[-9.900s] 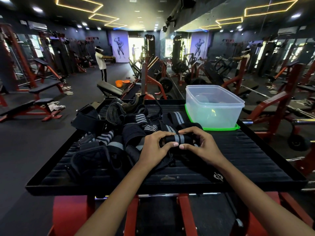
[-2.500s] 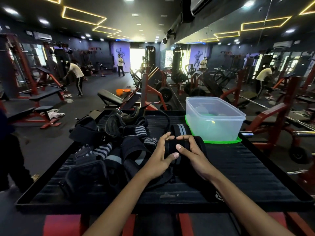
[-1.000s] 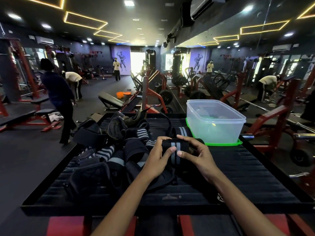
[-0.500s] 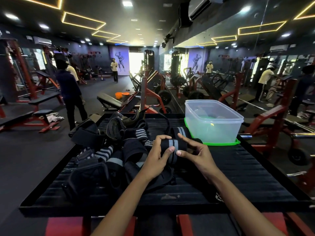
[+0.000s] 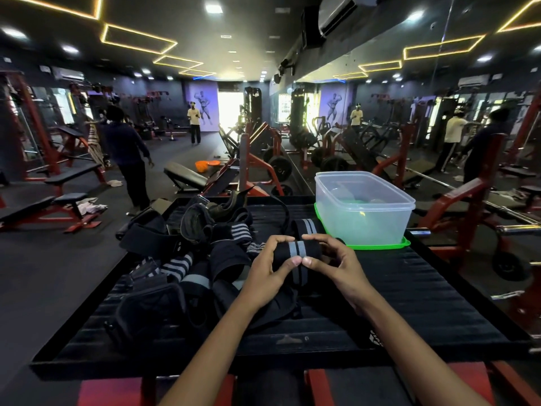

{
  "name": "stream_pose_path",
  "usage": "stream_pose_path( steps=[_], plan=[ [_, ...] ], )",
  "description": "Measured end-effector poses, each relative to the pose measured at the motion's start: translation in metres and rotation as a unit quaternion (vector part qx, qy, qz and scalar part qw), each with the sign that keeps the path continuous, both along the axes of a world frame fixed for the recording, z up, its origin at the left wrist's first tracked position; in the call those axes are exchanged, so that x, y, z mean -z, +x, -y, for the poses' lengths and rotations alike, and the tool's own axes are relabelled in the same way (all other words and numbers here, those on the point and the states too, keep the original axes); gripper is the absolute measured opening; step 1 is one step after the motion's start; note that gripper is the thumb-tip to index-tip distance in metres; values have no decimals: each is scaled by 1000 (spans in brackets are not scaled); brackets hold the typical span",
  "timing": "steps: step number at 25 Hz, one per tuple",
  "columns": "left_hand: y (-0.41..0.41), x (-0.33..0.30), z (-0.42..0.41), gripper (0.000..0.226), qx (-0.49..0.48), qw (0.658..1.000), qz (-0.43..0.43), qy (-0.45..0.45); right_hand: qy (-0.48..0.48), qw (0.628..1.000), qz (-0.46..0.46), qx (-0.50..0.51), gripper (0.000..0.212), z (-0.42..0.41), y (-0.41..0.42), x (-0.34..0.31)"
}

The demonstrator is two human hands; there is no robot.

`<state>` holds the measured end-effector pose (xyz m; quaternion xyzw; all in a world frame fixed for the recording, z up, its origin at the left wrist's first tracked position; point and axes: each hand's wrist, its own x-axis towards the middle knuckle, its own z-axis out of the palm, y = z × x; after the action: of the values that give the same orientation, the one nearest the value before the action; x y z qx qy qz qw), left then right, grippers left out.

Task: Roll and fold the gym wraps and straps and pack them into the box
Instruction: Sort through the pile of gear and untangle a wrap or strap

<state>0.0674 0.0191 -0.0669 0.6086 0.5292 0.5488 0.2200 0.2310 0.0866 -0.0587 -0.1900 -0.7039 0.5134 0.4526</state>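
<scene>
Black elastic fabric with two grey stripes, wound into a short roll (image 5: 295, 253), sits at the centre of the frame, clamped from both sides: the left hand (image 5: 270, 269) curls its fingers over the roll's left end with the thumb underneath, and the right hand (image 5: 336, 266) mirrors it on the right end. The two thumb tips touch, or nearly touch, below the stripes. Both grips are closed on the roll, which is held just above the heap and not resting flat on the worktop.

My judgement is that the main risk is the roll springing loose: if either hand relaxes before the loose end is fastened, the outer turns could slacken. A trailing tail, if there is one, is hidden under the hands and could snag on the heap.

Both forearms rise from the bottom edge and converge, wrists slightly bent inward.

Left of the hands lies a tangled pile of black straps and striped wraps (image 5: 187, 253). Another striped roll (image 5: 306, 227) stands just behind the fingers. At upper right of the black ribbed worktop (image 5: 424, 297) stands the clear plastic box (image 5: 364, 209) on its green lid (image 5: 377, 246), holding none of the wraps.
</scene>
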Motion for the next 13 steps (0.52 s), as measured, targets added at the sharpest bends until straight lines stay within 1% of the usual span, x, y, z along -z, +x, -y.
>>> stream_pose_path(
  steps=[4,6,8,11,13],
  plan=[
    [-4,2,-1,49,25,999,33,-9,-7,999,-19,37,33,1,-1,0],
    [-7,3,-3,47,14,999,34,2,-9,999,-24,40,31,1,-3,0],
    [-7,1,-3,43,-2,999,44,12,-9,999,-15,33,37,-1,-2,1],
    [-7,0,-2,47,3,998,69,13,-1,1000,-11,0,48,1,-1,2],
    [-7,-1,-1,48,13,996,87,0,2,1000,-4,0,49,0,0,3]
  ],
)
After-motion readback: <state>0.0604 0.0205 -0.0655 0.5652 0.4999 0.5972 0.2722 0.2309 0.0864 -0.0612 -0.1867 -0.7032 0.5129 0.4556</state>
